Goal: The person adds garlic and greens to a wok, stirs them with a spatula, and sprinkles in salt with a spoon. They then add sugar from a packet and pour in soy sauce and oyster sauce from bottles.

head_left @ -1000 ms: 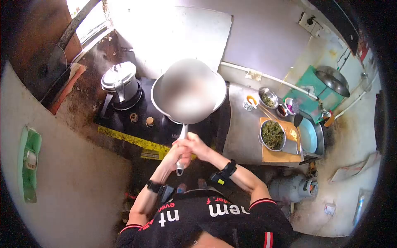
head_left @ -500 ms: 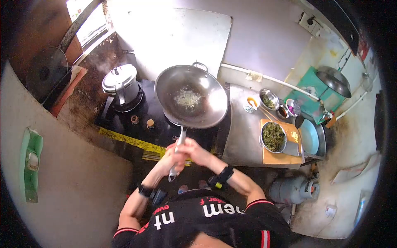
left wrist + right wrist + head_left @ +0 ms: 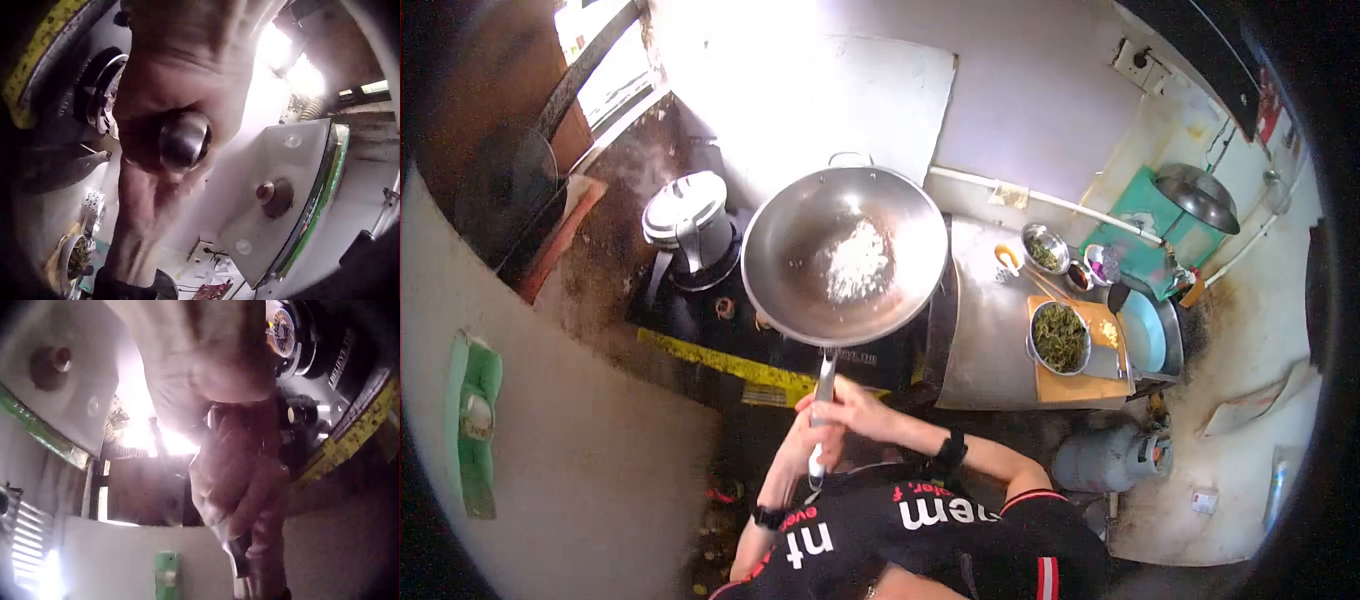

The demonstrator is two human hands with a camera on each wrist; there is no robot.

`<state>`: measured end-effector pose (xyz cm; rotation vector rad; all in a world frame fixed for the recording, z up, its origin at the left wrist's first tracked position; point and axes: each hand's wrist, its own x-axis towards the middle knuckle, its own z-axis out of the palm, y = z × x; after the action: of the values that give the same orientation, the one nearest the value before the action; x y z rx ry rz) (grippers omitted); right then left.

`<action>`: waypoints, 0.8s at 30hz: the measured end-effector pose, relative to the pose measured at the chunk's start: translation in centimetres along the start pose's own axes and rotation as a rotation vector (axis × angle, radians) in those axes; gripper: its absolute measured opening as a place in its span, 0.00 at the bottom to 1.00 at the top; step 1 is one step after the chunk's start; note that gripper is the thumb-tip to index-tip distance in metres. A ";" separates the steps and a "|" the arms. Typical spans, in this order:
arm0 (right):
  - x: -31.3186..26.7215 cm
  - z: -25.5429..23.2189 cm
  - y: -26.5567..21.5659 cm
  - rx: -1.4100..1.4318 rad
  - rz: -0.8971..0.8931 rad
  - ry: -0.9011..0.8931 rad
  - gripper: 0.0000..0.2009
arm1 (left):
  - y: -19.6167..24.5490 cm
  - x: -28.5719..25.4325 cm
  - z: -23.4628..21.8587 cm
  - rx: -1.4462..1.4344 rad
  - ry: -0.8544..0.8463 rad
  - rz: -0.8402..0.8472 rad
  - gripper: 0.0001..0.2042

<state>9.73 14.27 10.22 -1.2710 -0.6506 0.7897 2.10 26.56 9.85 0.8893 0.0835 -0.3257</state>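
Here both hands [image 3: 832, 420] grip the round steel wok's [image 3: 845, 255] handle.

This is a small home kitchen. A black gas stove [image 3: 730, 310] sits at 12 o'clock with a pressure cooker [image 3: 688, 215] on it, letting out steam. At 2 o'clock a steel counter [image 3: 985, 320] holds a bowl of greens [image 3: 1059, 337] on a cutting board [image 3: 1080, 385]. A gas bottle [image 3: 1112, 457] stands on the floor at 4 o'clock.
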 end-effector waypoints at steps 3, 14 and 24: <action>1.7 -1.6 -1.7 -0.020 0.116 0.110 0.12 | 0.1 2.9 -0.8 -0.013 -0.032 0.049 0.10; 0.9 -3.4 -2.5 0.090 0.087 0.178 0.13 | 2.6 4.6 0.8 -0.102 -0.138 -0.188 0.05; 2.0 -0.7 -0.6 0.262 0.104 -0.053 0.13 | 4.2 1.0 -1.0 0.153 0.013 -0.250 0.04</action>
<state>11.51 15.41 10.66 -1.0534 -0.5071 0.9639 4.46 29.54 12.21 1.0352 0.1839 -0.5652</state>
